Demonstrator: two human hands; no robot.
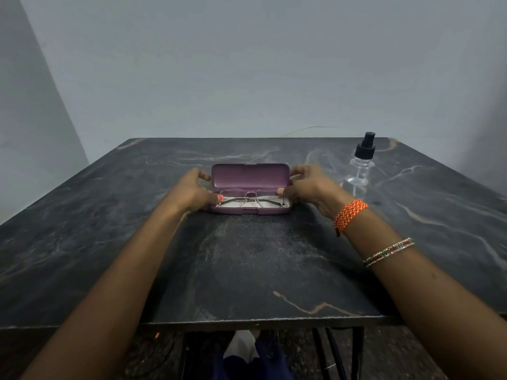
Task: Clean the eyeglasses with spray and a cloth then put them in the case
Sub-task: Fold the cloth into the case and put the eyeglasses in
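Between both hands, thin silver wire eyeglasses (248, 193) are laid left-to-right inside the open purple hard case (250, 176). Its ends are gripped by the curled left hand (196, 192) and right hand (307, 186), both just as near.

Dim, soft, perhaps edge-warped

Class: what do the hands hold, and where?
Left hand and right hand hold the open case by its ends; thumbs touch the glasses.

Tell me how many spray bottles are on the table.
1. The bottle stands upright at the far right of the table, beside the open case and apart from it.
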